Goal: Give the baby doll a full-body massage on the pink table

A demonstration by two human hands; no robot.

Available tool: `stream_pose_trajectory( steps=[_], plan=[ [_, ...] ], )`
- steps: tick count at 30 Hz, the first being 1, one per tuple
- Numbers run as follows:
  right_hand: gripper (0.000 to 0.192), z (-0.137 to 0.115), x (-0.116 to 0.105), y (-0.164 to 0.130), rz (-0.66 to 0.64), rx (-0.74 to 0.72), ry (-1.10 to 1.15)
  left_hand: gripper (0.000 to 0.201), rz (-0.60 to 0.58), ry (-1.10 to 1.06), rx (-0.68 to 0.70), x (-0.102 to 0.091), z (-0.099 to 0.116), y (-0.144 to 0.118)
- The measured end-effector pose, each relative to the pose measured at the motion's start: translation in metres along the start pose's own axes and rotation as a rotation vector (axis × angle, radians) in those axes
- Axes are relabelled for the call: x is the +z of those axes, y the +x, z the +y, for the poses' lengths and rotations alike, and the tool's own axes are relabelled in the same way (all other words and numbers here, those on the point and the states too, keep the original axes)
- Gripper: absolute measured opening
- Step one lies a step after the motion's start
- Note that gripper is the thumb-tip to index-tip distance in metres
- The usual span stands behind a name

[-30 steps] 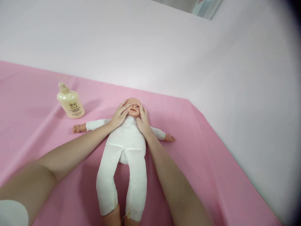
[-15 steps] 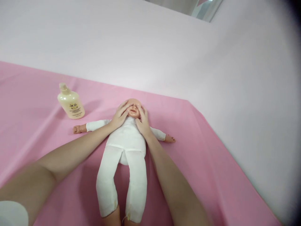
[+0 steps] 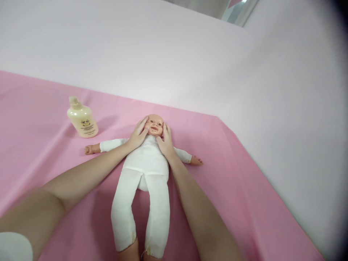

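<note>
Two bare hands frame the vinyl head (image 3: pixel 155 119) of a baby doll (image 3: pixel 146 156), one along each side. The left hand (image 3: pixel 137 136) is open, its fingers extended and close together up the side of the head, the thumb set apart by the cheek. The right hand (image 3: pixel 165 141) mirrors it, also open, fingers straight along the opposite side and thumb lower, near the chin. Neither closes round anything; with the palms facing inward, the pair probably keeps the head from rolling while leaving its front uncovered.

The doll lies on its back between the forearms, head away from the person and legs toward them, which puts the head within easy reach of both hands at once. Its white cloth arms are spread sideways, out from under the wrists, ending in small moulded hands.

Beyond the left forearm, a pale yellow pump bottle (image 3: pixel 83 121) stands upright near one of the doll's arms, its printed label facing the person; that spot seems chosen to be reachable yet out of the way. Under everything spreads a creased pink cloth (image 3: pixel 217 181), likely a covering for the work surface.
</note>
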State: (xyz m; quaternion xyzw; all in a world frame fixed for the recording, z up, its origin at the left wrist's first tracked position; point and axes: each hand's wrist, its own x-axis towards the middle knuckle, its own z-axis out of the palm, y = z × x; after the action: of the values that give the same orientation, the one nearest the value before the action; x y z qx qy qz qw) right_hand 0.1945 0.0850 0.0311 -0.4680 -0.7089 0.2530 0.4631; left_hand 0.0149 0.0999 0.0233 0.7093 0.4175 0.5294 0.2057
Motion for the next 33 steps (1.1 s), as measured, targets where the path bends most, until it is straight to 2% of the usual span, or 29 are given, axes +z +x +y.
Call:
stream_pose_trajectory(
  steps=[7, 23, 33],
  plan=[
    [0.081, 0.001, 0.001, 0.001, 0.006, 0.055, 0.037, 0.062, 0.001, -0.022, -0.005, 0.0, -0.002, 0.0],
    [0.077, -0.006, -0.002, -0.002, 0.009, -0.072, 0.04, 0.058, 0.015, -0.006, 0.04, 0.001, -0.001, 0.0],
    [0.075, -0.008, -0.004, -0.003, -0.01, -0.089, 0.016, 0.054, 0.008, 0.025, 0.089, -0.001, 0.008, 0.0]
  ],
)
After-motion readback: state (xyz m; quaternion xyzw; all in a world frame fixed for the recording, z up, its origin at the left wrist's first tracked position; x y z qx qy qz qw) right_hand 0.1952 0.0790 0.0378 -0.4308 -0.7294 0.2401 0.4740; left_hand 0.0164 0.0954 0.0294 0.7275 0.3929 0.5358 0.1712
